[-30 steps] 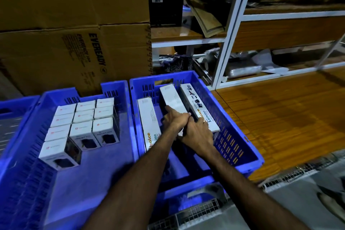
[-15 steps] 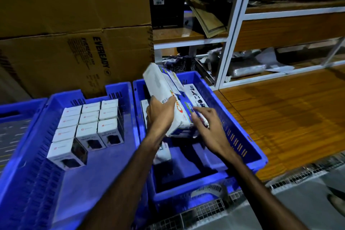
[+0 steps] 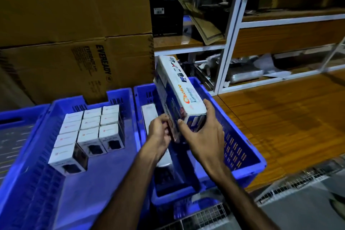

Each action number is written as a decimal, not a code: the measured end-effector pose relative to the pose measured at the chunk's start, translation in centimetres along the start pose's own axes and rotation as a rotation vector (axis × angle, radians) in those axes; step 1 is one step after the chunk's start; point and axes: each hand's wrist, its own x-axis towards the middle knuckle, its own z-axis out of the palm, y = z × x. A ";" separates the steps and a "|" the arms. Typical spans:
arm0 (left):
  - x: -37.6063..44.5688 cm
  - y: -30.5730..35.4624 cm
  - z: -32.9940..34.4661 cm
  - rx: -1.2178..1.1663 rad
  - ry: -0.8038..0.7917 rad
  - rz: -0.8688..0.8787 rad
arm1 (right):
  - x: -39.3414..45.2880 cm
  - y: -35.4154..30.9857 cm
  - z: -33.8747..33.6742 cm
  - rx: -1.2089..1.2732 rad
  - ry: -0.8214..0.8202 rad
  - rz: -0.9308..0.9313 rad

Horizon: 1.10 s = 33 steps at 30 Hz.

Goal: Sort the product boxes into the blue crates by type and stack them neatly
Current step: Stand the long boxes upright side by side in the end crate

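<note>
Holding a pair of long white-and-blue cardboard product boxes (image 3: 179,97) tilted up above the right blue plastic crate (image 3: 240,147), the person has both hands clamped on their near end: the left hand (image 3: 160,132) pinches the near left corner, and the right hand (image 3: 203,132) cups the end face with fingers wrapped along the right edge. The far end of the boxes points up and away, clear of the crate's far wall. How many boxes make up the bundle is hard to tell; at least two faces show.

In the right crate, one more long white box (image 3: 149,115) lies flat along the left wall, and the rest of the floor looks mostly bare. The left blue plastic crate (image 3: 37,183) holds small white cube-shaped boxes (image 3: 89,130) packed in tidy rows at its far end, with its near half unfilled.

By this showing, the sort by type is well begun: small boxes are grouped on the left, long ones on the right. What remains, as a judgement, is laying the held boxes flat beside the one already there and squaring them up.
</note>
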 end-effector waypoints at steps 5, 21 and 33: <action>-0.3 -0.2 1.2 0.201 -0.074 0.037 | -0.8 1.6 0.3 -0.202 -0.041 -0.074; 5.5 -4.2 2.7 0.243 -0.023 -0.008 | 4.9 9.2 -5.7 -0.454 -0.143 -0.129; 16.0 -13.1 1.3 0.350 0.026 0.138 | 5.9 12.0 -6.6 -0.679 -0.381 0.046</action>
